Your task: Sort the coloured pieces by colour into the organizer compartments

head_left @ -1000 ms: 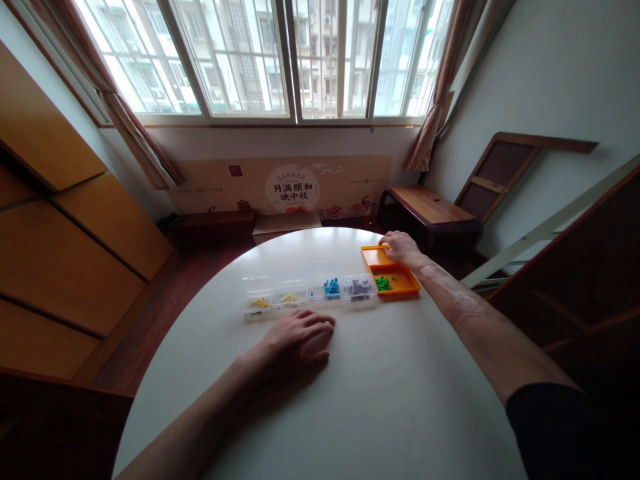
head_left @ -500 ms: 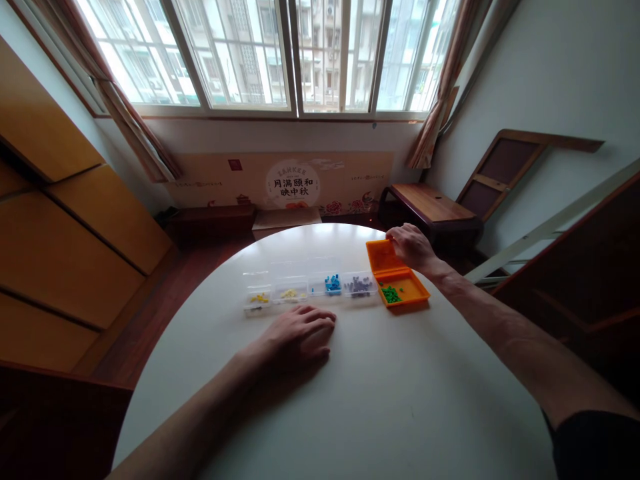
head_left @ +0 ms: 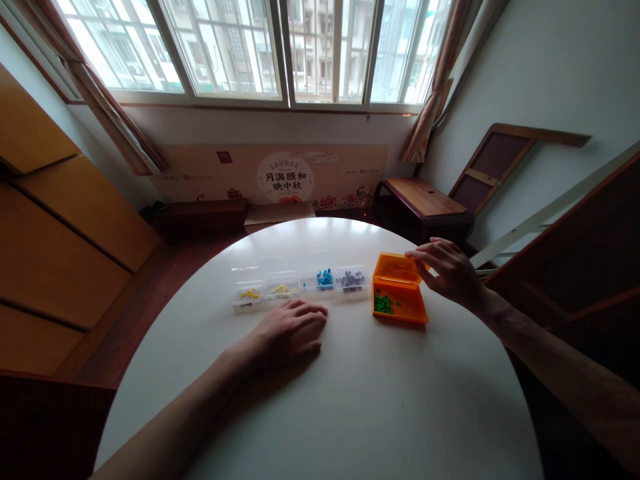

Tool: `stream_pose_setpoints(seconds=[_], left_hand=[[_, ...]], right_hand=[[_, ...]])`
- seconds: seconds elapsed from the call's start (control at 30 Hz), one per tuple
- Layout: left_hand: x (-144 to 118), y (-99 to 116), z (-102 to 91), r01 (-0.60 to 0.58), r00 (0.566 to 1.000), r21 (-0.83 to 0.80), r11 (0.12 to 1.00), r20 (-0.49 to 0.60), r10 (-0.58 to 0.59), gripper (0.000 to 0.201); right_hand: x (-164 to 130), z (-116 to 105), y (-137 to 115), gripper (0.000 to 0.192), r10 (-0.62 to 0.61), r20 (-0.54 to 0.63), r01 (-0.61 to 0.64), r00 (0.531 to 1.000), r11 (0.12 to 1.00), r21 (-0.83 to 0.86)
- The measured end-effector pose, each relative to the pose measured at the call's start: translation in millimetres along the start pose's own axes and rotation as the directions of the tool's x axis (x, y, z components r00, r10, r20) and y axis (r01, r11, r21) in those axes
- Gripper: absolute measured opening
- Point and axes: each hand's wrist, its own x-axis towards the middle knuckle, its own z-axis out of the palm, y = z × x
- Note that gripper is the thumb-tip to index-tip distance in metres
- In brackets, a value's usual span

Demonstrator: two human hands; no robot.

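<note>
My right hand (head_left: 447, 270) is at the upper right corner of the raised lid of an orange plastic box (head_left: 413, 307), its fingers and thumb around the lid's edge. Small green pieces (head_left: 384, 304) lie in the box's base, mostly toward the left. My left hand (head_left: 290, 330) rests palm down on the white round table, fingers stretched out and holding nothing. Just beyond it stands a row of clear plastic boxes with raised lids. They contain yellow pieces (head_left: 250, 293), pale yellow pieces (head_left: 281, 289), blue pieces (head_left: 325, 279) and greyish-purple pieces (head_left: 351, 280).
The white round table (head_left: 360, 400) has its far edge near a low wooden bench (head_left: 425, 198). A cardboard box (head_left: 277, 215) is on the floor under the window. Orange-brown cabinets (head_left: 65, 267) stand at the left.
The orange box has turned slightly and shifted toward me, away from the clear boxes. My right hand has moved from the lid's top edge to its right corner. The left hand stays put.
</note>
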Motion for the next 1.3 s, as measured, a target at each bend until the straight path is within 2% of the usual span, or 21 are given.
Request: stream_pose_setpoints(seconds=[0.17,0.37,0.53,0.63,0.73,0.8,0.93,1.0,1.2,1.3], left_hand=[[3,2,1.5,-0.013,1.0,-0.009,1.0,-0.002,0.013,0.039],[4,6,1.1,-0.001,1.0,-0.01,1.0,-0.003,0.001,0.039],[5,5,0.5,-0.014,1.0,-0.008,1.0,-0.009,0.014,0.038],[5,4,1.4,-0.009,1.0,-0.017,1.0,-0.016,0.008,0.039],[5,5,-0.2,-0.014,1.0,-0.021,1.0,-0.02,0.013,0.039],[4,7,-3.0,-0.01,1.0,-0.031,0.999,-0.013,0.01,0.038],[1,9,-7.8,0.001,1.0,-0.027,1.0,0.005,-0.001,0.04],[0,7,-7.7,0.0,1.0,-0.025,1.0,0.009,0.001,0.042],[1,5,-7.3,-0.004,1.0,-0.039,0.999,0.002,0.004,0.04],[1,10,-9.8,0.007,1.0,-0.039,0.999,0.009,-0.007,0.041]], right_hand=[[-36,-11,-24,0.036,-0.088,0.014,0.087,0.996,0.994,0.068],[-79,4,-40,0.047,-0.176,0.135,0.154,0.975,0.975,0.157],[-88,11,-41,0.052,-0.232,0.136,0.201,0.963,0.958,0.207],[-83,9,-45,0.061,-0.171,0.162,0.135,0.972,0.968,0.211],[-76,8,-49,0.089,-0.062,0.18,0.027,0.982,0.982,0.189],[-73,10,-50,0.099,-0.016,0.197,-0.021,0.98,0.983,0.183],[-75,12,-46,0.091,0.002,0.265,-0.048,0.964,0.984,0.169],[-80,11,-43,0.085,0.041,0.258,-0.074,0.965,0.99,0.121],[-89,17,-37,0.076,0.261,0.088,-0.252,0.961,0.962,-0.104],[-82,26,-37,0.077,0.314,0.03,-0.305,0.949,0.938,-0.167]])
